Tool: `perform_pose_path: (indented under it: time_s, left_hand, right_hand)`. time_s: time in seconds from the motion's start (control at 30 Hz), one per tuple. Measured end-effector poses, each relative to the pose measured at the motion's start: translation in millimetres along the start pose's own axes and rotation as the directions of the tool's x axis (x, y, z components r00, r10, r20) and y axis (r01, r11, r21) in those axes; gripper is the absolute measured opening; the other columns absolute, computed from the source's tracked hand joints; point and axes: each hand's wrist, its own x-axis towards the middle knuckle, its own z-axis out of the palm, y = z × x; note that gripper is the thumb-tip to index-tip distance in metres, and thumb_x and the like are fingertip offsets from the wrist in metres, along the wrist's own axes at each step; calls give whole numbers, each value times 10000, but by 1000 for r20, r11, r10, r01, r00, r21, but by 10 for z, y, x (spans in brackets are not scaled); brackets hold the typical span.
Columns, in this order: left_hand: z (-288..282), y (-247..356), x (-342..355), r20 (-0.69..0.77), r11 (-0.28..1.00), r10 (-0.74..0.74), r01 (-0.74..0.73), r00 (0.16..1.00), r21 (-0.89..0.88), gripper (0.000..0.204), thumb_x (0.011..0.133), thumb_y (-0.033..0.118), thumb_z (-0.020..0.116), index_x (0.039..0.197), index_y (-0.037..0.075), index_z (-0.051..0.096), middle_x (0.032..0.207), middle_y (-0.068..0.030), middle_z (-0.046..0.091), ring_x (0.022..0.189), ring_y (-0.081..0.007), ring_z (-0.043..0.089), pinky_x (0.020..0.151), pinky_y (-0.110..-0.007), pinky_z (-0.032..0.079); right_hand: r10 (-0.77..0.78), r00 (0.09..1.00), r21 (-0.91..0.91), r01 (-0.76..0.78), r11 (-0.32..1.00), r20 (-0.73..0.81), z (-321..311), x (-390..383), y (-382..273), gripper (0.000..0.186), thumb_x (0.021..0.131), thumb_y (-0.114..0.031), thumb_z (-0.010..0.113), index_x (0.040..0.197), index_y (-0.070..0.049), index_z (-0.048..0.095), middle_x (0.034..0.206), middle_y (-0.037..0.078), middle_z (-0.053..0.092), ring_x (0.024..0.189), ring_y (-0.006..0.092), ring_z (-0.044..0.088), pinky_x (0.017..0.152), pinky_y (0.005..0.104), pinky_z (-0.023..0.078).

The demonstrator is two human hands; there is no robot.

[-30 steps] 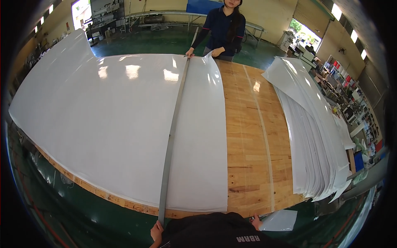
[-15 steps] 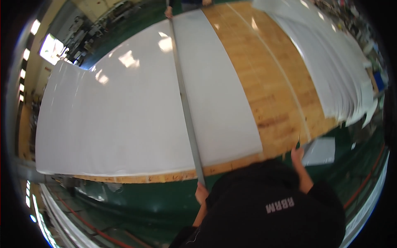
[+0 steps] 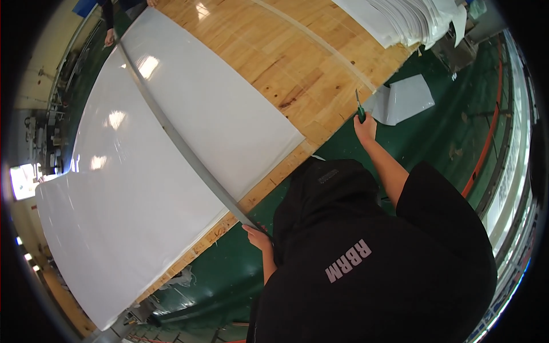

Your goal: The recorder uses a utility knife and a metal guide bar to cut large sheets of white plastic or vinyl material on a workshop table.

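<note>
My left hand [image 3: 259,237] is closed around the near end of a long grey metal straightedge [image 3: 167,127], just past the table's near edge. The straightedge lies across a large glossy white sheet [image 3: 229,123], running to the far left. There a co-worker's hand [image 3: 110,38] is at its other end. My right hand [image 3: 365,129] grips a green-handled utility knife [image 3: 361,112], its thin blade pointing up and away. The knife is off to the right of the white sheet, by the edge of the wooden tabletop [image 3: 320,108].
Stacked white sheets [image 3: 400,17] lie at the table's far right. A loose clear-white sheet piece [image 3: 410,98] rests beyond my right hand, over the green floor [image 3: 394,146]. An orange-red rail [image 3: 485,151] runs along the right. The co-worker's other hand [image 3: 151,3] is at the far edge.
The view has turned, so the table now slants up to the right. My left hand still holds the straightedge and my right hand still holds the knife.
</note>
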Motion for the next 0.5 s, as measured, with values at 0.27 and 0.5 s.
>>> perform_pose_path:
  time_s: [0.27,0.5]
  left_hand:
    - [29,53,-104,-130,991,69,-52,989,126,752,933,570,271,869,-96,614,672,-149,603,564,-232,584,526,-344,463]
    - [-51,4,-99,-213,955,187,-127,959,269,707,938,540,301,935,-91,619,762,-191,633,654,-314,595,618,-394,467]
  right_hand:
    - [-426,894,96,416,904,136,11,-205,592,270,788,-233,639,920,-28,523,785,215,595,800,428,572,672,475,453]
    - [-175,900,-11,196,981,399,44,-242,376,564,781,-247,649,1227,44,462,922,252,619,876,383,613,765,407,488]
